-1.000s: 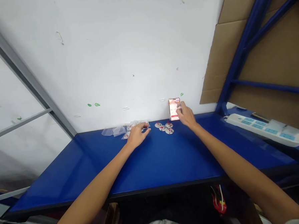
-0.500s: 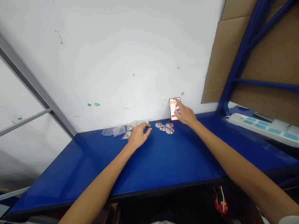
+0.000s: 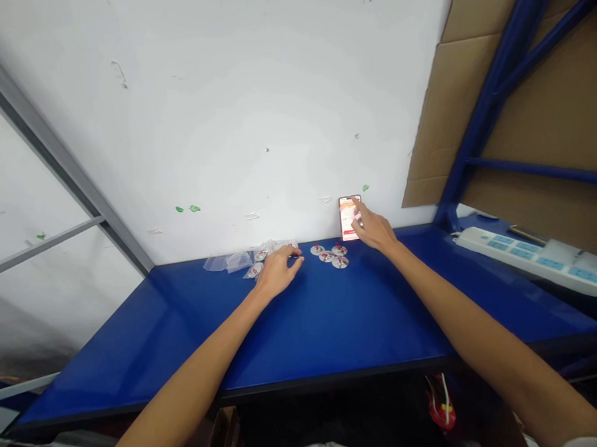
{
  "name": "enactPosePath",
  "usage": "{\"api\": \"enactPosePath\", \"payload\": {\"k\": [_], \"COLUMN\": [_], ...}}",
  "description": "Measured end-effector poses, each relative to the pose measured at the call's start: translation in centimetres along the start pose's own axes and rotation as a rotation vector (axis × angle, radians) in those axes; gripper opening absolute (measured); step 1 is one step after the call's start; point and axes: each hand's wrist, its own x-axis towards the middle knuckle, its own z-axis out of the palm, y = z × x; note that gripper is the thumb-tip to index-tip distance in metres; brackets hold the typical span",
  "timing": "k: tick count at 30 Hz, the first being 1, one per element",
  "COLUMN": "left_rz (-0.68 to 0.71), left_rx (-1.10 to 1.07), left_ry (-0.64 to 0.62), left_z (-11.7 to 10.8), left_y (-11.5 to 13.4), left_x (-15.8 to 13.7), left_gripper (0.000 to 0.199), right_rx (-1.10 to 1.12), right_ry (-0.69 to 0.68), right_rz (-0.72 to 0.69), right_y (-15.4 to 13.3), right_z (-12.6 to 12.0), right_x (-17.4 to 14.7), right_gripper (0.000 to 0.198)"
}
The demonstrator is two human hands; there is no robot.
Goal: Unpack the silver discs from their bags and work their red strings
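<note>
A phone [image 3: 349, 227] with a lit screen leans upright against the wall at the table's back edge. My right hand [image 3: 375, 231] is at its screen, index finger stretched out over the upper part and thumb apart; it holds nothing. My left hand [image 3: 277, 271] rests at the back of the table beside clear plastic bags [image 3: 229, 261]. Its fingers are loosely bent and the thumb stands apart, with nothing visible between them. One bagged round piece [image 3: 255, 270] lies left of this hand. Several white discs with red parts [image 3: 340, 263] lie between my hands.
The blue table [image 3: 304, 330] meets a white wall [image 3: 252, 106]. A white power strip [image 3: 530, 257] lies at the right, near a blue metal frame [image 3: 482, 107] and cardboard [image 3: 427, 137]. A grey metal frame [image 3: 76, 175] stands at the left. Something red [image 3: 441, 406] hangs below the table.
The picture on the phone's screen has changed. My right index finger has shifted very slightly down and right at the screen. My left hand stays almost in place.
</note>
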Motion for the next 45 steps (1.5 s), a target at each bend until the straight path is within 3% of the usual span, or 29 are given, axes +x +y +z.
{"api": "enactPosePath", "payload": {"k": [12,24,31,35,40,45], "left_rz": [0.002,0.007,0.016,0.015,0.000,-0.094], "left_rx": [0.033,0.022,0.011,0.010,-0.005,-0.116], "left_ry": [-0.001,0.012,0.024,0.020,0.026,0.052], "left_z": [-0.1,-0.2,-0.2,-0.2,-0.2,-0.4], "left_y": [0.2,-0.1,-0.1,-0.1,0.1,0.3], "left_x": [0.0,0.1,0.1,0.1,0.1,0.4], "left_gripper": [0.022,0.021,0.020,0.021,0.022,0.030], "right_rx": [-0.129,-0.147,-0.153,-0.170,-0.116,0.081], "right_ry": [0.067,-0.017,0.109,0.074,0.017,0.085], "right_rz": [-0.010,0.010,-0.015,-0.014,-0.022,-0.007], "right_y": [0.7,0.6,1.1,1.5,1.3,-0.7], "right_z": [-0.4,-0.7,-1.1,-0.8,-0.7,-0.9], "right_x": [-1.4,-1.0,-1.2,-1.3,-1.1,-1.4], "right_gripper": [0.062,0.061,0.054,0.048,0.049,0.026]}}
